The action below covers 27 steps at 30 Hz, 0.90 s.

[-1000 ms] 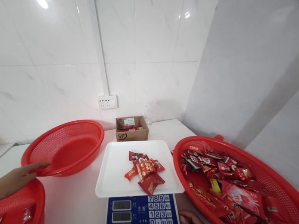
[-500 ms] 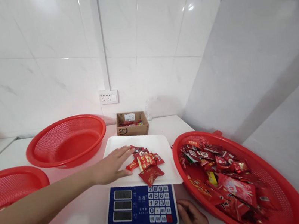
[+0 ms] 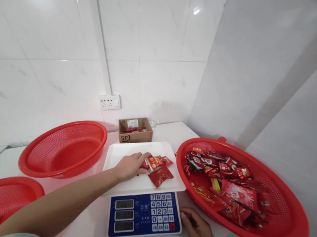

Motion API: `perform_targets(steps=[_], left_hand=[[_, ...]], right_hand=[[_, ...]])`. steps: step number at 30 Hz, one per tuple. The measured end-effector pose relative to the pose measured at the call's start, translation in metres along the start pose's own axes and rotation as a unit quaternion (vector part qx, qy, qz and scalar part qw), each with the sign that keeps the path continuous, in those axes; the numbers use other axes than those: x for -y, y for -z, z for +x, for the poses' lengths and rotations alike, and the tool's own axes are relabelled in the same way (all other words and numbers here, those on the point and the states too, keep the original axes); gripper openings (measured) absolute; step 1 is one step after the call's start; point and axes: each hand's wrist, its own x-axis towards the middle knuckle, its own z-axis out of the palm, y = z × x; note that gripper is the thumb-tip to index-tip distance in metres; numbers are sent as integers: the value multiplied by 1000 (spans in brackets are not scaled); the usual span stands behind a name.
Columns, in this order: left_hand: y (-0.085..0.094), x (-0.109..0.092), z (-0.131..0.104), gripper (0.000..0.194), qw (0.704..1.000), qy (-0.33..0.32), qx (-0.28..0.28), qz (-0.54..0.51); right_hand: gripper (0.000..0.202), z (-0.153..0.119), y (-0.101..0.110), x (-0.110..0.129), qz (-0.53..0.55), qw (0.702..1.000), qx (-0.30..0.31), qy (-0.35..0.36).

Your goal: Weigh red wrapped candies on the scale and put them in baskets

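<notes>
Several small red snack packets (image 3: 160, 175) lie in a pile on the white tray (image 3: 116, 153) of a digital scale (image 3: 142, 215). My left hand (image 3: 131, 166) reaches over the tray from the left. Its fingers and thumb curl around the pile's left side and cover some packets. Beside the scale's lower right corner, my right hand (image 3: 198, 230) rests on the table with loosely curled fingers and nothing visible in them. Its thumb side is against or very close to the scale's edge. The numbers on the scale's displays are too dim to read.
Close on the right, a red plastic basket (image 3: 285, 194) holds many red packets. Two more red baskets, a far one (image 3: 61, 150) and a nearer one (image 3: 11, 194), stand at left. Behind the tray is a small cardboard box (image 3: 135, 137) with packets, near the tiled wall (image 3: 64, 77).
My left hand has moved right and closed in around the left packets of the pile. My right hand stays beside the scale. The whole view has shifted slightly.
</notes>
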Motion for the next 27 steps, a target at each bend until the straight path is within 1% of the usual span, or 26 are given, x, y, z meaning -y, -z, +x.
perform_targets(steps=[2,4,6,8,11,13,15,17,19,21,23,25,27], left_hand=[[6,6,-6,56,999,27,-17,2],[15,16,-12,47,997,65,-44,11],[28,31,-20,40,990,113,-77,22],[43,49,-31,38,979,169,-111,36],[64,79,-51,43,956,247,-149,58],[72,98,-65,49,943,285,-155,69],[75,111,-75,57,937,305,-152,74],[72,117,-75,62,939,302,-147,70],[64,113,-67,59,951,270,-142,58],[52,97,-51,52,967,215,-133,36],[37,70,-32,51,982,154,-113,6],[22,36,-14,52,992,94,-80,-27],[8,1,2,60,996,58,-47,-54]], right_hand=[[40,0,-1,0,1,1000,-10,4],[39,0,-2,0,-3,1000,-20,11],[38,0,-2,-1,-9,1000,-24,18],[38,0,-1,-3,-12,1000,-19,20],[38,0,0,-4,-10,1000,-7,12],[39,0,0,-3,-9,1000,-1,6],[40,0,0,-2,-11,1000,-5,5],[40,-1,-1,-1,-16,1000,-16,10],[39,-1,-1,0,-19,999,-23,14],[38,-2,-1,0,-19,999,-24,15],[38,-3,-1,0,-19,999,-26,17],[38,-3,-2,1,-21,999,-29,17],[38,-3,-2,2,-24,999,-31,17]])
